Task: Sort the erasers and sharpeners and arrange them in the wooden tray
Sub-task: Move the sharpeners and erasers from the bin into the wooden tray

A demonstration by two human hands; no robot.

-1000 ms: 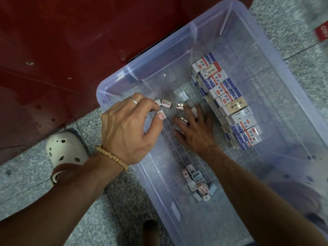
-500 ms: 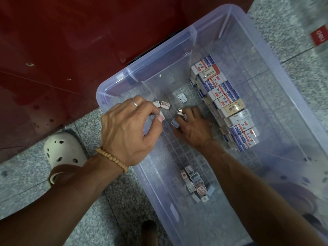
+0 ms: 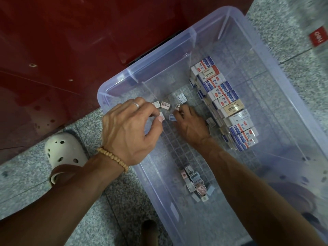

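Observation:
A clear plastic bin (image 3: 113, 86) stands on the floor. Inside it, a row of boxed erasers (image 3: 223, 102) lies along the right, and a pile of small sharpeners (image 3: 195, 181) sits near the front. Loose sharpeners (image 3: 165, 105) lie at the far left end. My left hand (image 3: 129, 132) pinches a pale pink sharpener (image 3: 161, 116) between thumb and fingers over the bin's near wall. My right hand (image 3: 190, 125) is down in the bin, fingers curled on sharpeners, with a blue sharpener (image 3: 171, 117) at the thumb tip. No wooden tray is in view.
A dark red cabinet face (image 3: 53, 50) rises behind the bin. A white clog (image 3: 65, 150) rests on the speckled granite floor (image 3: 26, 183) to the left. A red label (image 3: 317, 39) shows at the top right.
My right hand went from spread flat over the loose sharpeners to curled fingers, drawing them together and shifting slightly left. My left hand has barely moved.

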